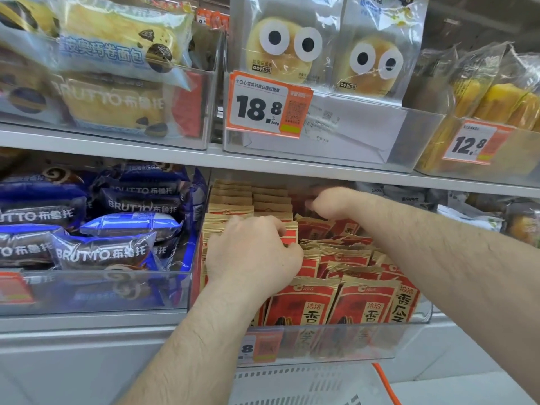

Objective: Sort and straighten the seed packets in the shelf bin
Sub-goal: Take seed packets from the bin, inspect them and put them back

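Note:
A clear plastic shelf bin (pixel 336 340) on the middle shelf holds several red-and-tan seed packets (pixel 304 305). Upright ones stand in rows at the left and front; those at the back right (pixel 336 229) lie tilted and jumbled. My left hand (pixel 251 252) curls over the tops of the packets in the left row and grips them. My right hand (pixel 330 203) reaches deep into the back of the bin with its fingers curled down among the packets there. What it holds is hidden under the shelf above.
A bin of blue Brutto bread packs (pixel 117 229) stands to the left. Bread bins with price tags 18.8 (pixel 263 106) and 12.8 (pixel 470 144) sit on the shelf above, low over the seed bin. A white basket with an orange handle (pixel 382 381) is below.

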A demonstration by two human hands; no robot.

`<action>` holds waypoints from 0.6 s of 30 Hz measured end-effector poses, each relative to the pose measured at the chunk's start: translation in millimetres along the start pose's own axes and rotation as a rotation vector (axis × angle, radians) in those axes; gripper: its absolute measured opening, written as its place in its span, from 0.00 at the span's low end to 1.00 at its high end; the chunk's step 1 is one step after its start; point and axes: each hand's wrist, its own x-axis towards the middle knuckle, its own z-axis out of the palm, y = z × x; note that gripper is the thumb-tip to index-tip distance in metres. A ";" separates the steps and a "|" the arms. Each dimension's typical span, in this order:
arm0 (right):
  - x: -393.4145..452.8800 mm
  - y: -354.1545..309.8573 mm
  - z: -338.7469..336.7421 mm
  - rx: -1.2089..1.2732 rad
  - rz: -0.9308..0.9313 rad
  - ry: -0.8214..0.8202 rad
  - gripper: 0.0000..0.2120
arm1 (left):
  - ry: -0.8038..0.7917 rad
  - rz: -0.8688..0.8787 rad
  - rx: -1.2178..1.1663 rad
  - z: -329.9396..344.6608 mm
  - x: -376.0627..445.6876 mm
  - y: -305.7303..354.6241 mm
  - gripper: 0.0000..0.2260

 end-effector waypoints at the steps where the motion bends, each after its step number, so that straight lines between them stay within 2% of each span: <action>1: 2.7 -0.5 2.2 -0.006 0.011 -0.029 0.22 | 0.000 0.001 0.005 0.2 0.0 0.6 0.18; 7: 11.1 0.5 8.1 0.100 0.002 -0.044 0.28 | -0.001 0.005 0.010 2.2 1.9 1.3 0.18; 12: -2.3 11.3 5.4 0.114 -0.052 0.053 0.12 | -0.006 0.006 -0.003 2.3 2.3 -0.5 0.18; 14: -8.7 13.4 5.5 0.061 -0.088 0.079 0.10 | -0.005 0.011 -0.004 1.4 1.9 -1.0 0.18; 16: -10.1 12.9 6.3 -0.061 -0.146 0.077 0.16 | -0.004 0.013 -0.008 1.7 2.3 -1.4 0.18; 18: -11.3 11.0 7.5 -0.149 -0.180 0.081 0.19 | 0.000 0.015 -0.006 3.3 2.8 -1.1 0.18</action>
